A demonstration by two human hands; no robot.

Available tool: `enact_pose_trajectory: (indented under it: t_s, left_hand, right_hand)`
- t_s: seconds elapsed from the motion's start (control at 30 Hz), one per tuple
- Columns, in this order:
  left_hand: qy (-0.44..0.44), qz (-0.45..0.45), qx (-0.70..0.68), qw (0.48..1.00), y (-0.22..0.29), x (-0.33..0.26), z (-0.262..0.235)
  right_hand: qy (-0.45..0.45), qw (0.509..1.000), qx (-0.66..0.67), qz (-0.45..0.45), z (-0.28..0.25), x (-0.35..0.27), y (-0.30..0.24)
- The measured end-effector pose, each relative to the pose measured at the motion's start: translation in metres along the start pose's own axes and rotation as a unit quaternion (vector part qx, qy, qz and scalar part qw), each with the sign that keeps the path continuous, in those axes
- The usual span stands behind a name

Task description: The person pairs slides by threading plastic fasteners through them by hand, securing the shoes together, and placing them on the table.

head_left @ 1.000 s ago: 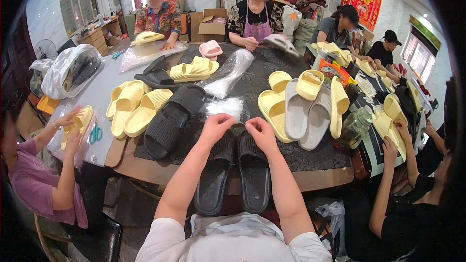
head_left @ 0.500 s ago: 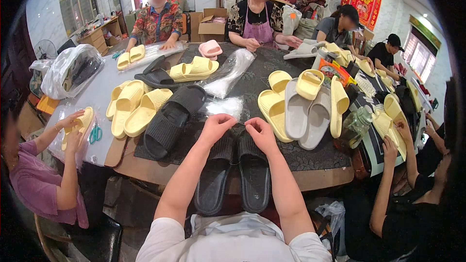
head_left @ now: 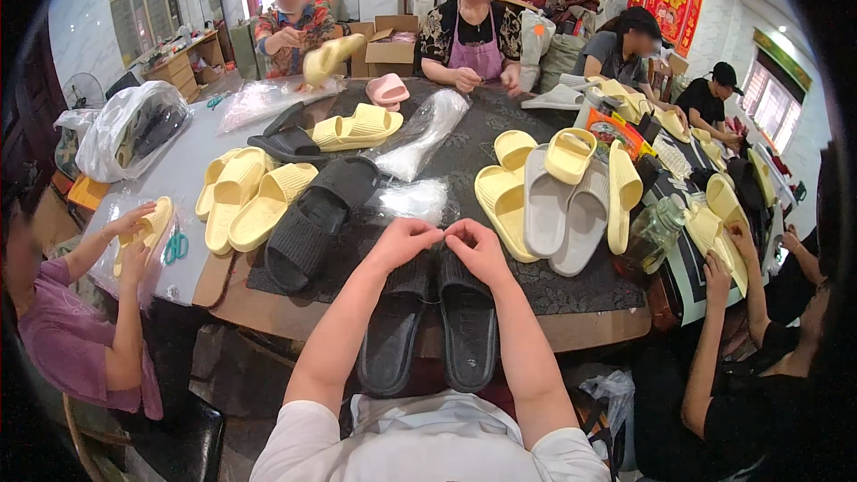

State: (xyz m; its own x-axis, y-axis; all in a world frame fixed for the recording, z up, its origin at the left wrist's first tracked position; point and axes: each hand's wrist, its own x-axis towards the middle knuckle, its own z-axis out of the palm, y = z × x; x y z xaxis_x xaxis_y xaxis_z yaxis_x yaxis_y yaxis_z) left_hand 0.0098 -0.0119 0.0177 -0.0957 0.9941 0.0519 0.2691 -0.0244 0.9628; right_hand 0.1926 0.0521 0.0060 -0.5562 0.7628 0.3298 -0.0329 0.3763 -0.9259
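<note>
A pair of black slippers (head_left: 470,336) lies side by side at the table's near edge, soles toward me. Just above their far ends, my left hand (head_left: 407,243) and my right hand (head_left: 476,248) meet, thumbs and fingertips pinched together. Whatever they pinch is too small to make out. Between the two slippers a thin line seems to cross at mid-length. Right beyond my fingers lies a bundle of clear plastic strips (head_left: 416,202).
Yellow slippers (head_left: 234,198) and black slippers (head_left: 308,236) lie to my left; grey slippers (head_left: 585,223) and more yellow ones to my right. A glass jar (head_left: 659,230) stands at the right. Teal scissors (head_left: 176,247) lie near a co-worker in purple. Other people sit around the table.
My hands have come closer, so the fingertips now touch; earlier a thin strand showed in the gap. Across the table, a co-worker has lifted a pair of yellow slippers.
</note>
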Motion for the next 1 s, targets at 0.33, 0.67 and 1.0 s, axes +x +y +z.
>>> enact_pose_trajectory:
  t_s: [0.33,0.67,1.0]
  left_hand:
    - [0.083,0.017,-0.037,0.996,0.005,-0.001,-0.001]
    - [0.091,-0.005,-0.167,0.982,0.001,0.0,-0.012]
    - [0.06,-0.046,-0.258,0.963,0.002,-0.004,-0.018]
  right_hand:
    - [0.041,0.999,-0.021,0.003,-0.001,0.002,0.002]
    - [0.222,0.956,-0.107,-0.16,0.001,-0.003,-0.03]
    - [0.041,0.963,-0.267,-0.009,0.011,-0.096,-0.093]
